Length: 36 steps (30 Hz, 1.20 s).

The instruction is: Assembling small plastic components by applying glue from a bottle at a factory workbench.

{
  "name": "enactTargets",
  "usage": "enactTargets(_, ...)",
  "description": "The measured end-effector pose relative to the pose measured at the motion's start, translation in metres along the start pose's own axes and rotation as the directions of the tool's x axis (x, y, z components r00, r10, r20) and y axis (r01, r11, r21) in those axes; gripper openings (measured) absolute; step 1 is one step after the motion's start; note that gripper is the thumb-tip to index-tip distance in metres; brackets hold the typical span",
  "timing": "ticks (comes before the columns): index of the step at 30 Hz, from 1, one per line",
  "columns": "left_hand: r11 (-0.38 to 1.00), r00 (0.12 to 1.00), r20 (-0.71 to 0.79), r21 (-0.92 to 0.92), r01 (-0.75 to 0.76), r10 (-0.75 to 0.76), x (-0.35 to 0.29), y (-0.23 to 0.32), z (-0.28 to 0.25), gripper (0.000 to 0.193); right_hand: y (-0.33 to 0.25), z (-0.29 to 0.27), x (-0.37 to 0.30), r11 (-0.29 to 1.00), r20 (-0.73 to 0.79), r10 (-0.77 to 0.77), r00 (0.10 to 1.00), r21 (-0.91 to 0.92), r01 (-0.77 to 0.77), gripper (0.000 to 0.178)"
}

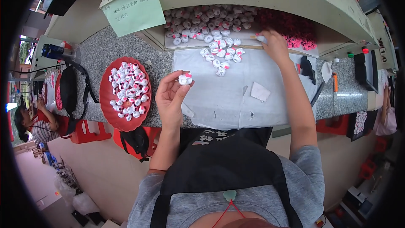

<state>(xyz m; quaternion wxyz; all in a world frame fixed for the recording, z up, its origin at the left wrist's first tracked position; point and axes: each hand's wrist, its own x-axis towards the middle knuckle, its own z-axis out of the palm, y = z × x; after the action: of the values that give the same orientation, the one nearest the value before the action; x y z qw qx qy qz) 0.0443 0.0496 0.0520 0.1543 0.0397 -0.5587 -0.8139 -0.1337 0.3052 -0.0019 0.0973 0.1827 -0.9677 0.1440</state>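
My left hand point(171, 101) is closed, pinching a small white rounded piece with pink marks point(184, 79) between thumb and fingers, above the left part of the white sheet point(198, 105). At the shelf opening, my right hand point(276, 46) is closed on a small pale object with a tan tip point(260, 39); its kind cannot be made out. Just right of that hand lies a heap of bright pink small parts point(301, 41). Similar white pieces point(220, 52) are scattered on the sheet's far side, and many more fill the shelf point(211, 19) behind them.
A red scalloped tray point(107, 112) with many white-and-pink pieces stands on the left. On the sheet lies a pale square paper point(260, 92). A black cloth point(308, 69) and an orange stick point(335, 82) are at right. A green note point(133, 12) hangs from the shelf's edge.
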Motion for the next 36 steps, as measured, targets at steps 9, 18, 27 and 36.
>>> enactTargets(9,0.995,0.996,0.063,-0.065,0.071,-0.067,0.01,-0.006,0.014,0.031,-0.003,-0.012,-0.032,0.958,-0.232,-0.209,0.95,0.147,0.246,0.025)
enactTargets(18,0.991,0.975,0.186,-0.028,0.131,-0.124,0.003,-0.013,0.027,0.032,-0.105,-0.069,-0.086,0.336,0.057,0.214,0.975,0.933,-0.129,0.009)
enactTargets(27,0.969,0.959,0.275,0.248,-0.007,-0.064,-0.005,-0.008,0.032,0.03,-0.14,-0.065,-0.095,-0.143,0.269,0.109,0.957,0.957,-0.252,0.01)
enactTargets(36,0.921,0.934,0.354,0.341,-0.187,0.058,-0.004,-0.008,0.033,0.031,-0.14,-0.056,-0.094,-0.147,0.277,0.12,0.953,0.955,-0.259,0.01)
